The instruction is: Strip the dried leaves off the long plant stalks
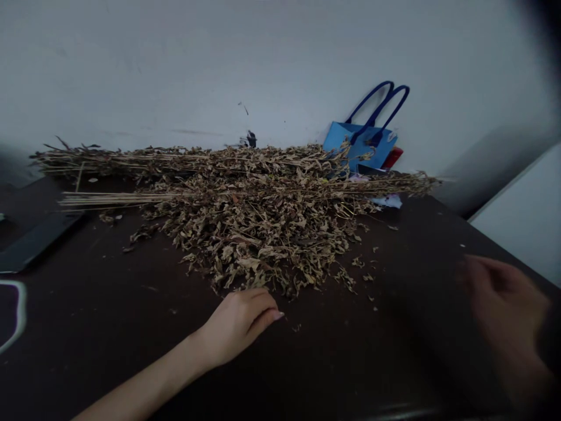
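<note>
A wide heap of dried leaves (272, 234) lies on the dark table (333, 362). Long dry stalks (109, 199) stretch across the heap and stick out to its left. At the front edge of the leaves rests my left hand (243, 321), its fingers curled down and together; whether anything is between them is hidden. My right hand (504, 298) is over the right side of the table, away from the leaves and smeared by motion, so its grip cannot be made out.
A blue bag (359, 140) with dark blue handles leans on the wall behind the heap, a red item (392, 158) beside it. A dark flat object (39, 240) lies at the left, above a white-edged item (21, 310). Crumbs are scattered about.
</note>
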Tool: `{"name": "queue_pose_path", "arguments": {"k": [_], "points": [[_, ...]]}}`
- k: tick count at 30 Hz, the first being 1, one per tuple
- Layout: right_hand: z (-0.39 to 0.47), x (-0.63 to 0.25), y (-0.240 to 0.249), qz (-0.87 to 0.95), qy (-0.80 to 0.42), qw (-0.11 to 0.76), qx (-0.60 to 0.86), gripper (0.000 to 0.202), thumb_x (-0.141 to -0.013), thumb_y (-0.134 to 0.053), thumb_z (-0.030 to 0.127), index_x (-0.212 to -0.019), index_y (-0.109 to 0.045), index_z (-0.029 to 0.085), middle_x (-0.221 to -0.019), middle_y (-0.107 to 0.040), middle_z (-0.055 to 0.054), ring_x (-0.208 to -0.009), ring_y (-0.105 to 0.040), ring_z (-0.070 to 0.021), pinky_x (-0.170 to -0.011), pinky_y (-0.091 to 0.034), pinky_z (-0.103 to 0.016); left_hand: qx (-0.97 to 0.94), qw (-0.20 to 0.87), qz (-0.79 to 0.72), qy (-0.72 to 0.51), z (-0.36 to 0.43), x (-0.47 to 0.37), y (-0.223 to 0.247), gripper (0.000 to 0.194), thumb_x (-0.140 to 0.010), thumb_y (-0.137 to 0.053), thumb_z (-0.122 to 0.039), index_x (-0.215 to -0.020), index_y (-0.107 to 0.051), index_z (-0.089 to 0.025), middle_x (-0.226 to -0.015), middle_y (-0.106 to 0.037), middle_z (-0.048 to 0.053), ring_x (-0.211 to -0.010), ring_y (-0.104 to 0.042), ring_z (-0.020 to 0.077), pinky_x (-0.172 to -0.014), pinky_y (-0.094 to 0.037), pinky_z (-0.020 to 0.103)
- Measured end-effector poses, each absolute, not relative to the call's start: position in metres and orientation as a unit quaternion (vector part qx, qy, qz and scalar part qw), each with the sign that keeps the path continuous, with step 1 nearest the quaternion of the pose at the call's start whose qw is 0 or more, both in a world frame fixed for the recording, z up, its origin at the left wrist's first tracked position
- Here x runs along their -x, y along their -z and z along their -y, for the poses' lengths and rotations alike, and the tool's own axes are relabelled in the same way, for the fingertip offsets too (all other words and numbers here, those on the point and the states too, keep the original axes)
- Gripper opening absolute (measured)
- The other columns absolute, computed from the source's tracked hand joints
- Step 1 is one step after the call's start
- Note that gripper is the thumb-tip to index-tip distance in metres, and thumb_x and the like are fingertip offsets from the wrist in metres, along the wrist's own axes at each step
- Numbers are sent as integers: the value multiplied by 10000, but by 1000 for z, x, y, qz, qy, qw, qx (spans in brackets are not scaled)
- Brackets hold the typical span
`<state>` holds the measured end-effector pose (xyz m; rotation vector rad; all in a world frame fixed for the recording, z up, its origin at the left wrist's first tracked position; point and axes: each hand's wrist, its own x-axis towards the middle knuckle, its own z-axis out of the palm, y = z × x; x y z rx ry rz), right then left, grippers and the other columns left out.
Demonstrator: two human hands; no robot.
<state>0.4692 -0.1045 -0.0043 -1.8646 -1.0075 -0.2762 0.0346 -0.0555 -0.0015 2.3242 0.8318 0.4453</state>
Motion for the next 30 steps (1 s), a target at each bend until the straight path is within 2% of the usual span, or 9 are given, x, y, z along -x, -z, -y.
{"name": "queue_pose_path", "arguments": {"k": [3,5,10,14,18,23,27,30], "points": [[49,-423,-4,623,27,394,676,242,-834,-511,418,-940,-639,243,-839,-673,-81,-691,-627,-205,-622,-477,-339,-885,300,-313,-168,55,-33,2,246,-940,-383,-270,-840,-583,-169,-800,-585,29,-721,-573,146,-643,-450,247],[11,-385,-14,727,25,336,599,201,-858,-493,354,-908,-639,226,-896,-664,-64,-815,-621,-209,-739,-466,-343,-888,293,-313,-166,55,-32,1,249,-941,-380,-270,-839,-584,-168,-794,-581,28,-718,-572,145,-639,-449,244],[-73,-313,-31,840,48,233,487,200,-887,-435,227,-917,-627,177,-904,-641,-73,-845,-581,-191,-748,-446,-301,-891,281,-316,-168,53,-29,0,260,-942,-378,-277,-844,-593,-168,-783,-585,25,-719,-573,144,-635,-445,236],[-127,-277,-32,861,65,195,466,210,-888,-435,197,-905,-641,163,-923,-634,-81,-905,-547,-200,-811,-412,-315,-894,265,-316,-178,51,-27,1,258,-941,-382,-273,-829,-587,-164,-773,-590,26,-701,-573,140,-618,-442,227],[-158,-243,-30,878,77,142,450,196,-877,-461,174,-860,-656,169,-891,-631,-86,-920,-525,-212,-769,-406,-304,-899,247,-313,-182,50,-26,2,244,-937,-394,-278,-840,-585,-159,-766,-589,28,-678,-571,137,-600,-442,224],[-161,-211,-33,855,110,127,491,224,-878,-422,133,-863,-645,110,-929,-597,-157,-934,-500,-265,-734,-398,-344,-900,231,-318,-187,49,-25,1,200,-926,-422,-278,-896,-584,-165,-786,-601,26,-688,-588,142,-601,-456,230],[-127,-193,-49,854,104,145,488,213,-891,-474,248,-1034,-600,154,-1040,-573,-129,-1003,-480,-279,-808,-387,-395,-898,222,-327,-192,48,-24,1,201,-924,-423,-278,-913,-589,-165,-795,-613,33,-691,-601,149,-598,-465,235],[-84,-184,-68,894,-83,197,394,294,-879,-508,392,-1109,-554,213,-1099,-569,-78,-1037,-495,-232,-844,-397,-366,-899,217,-329,-192,48,-25,1,205,-923,-424,-282,-904,-593,-168,-786,-617,31,-682,-605,150,-593,-468,239]]}}
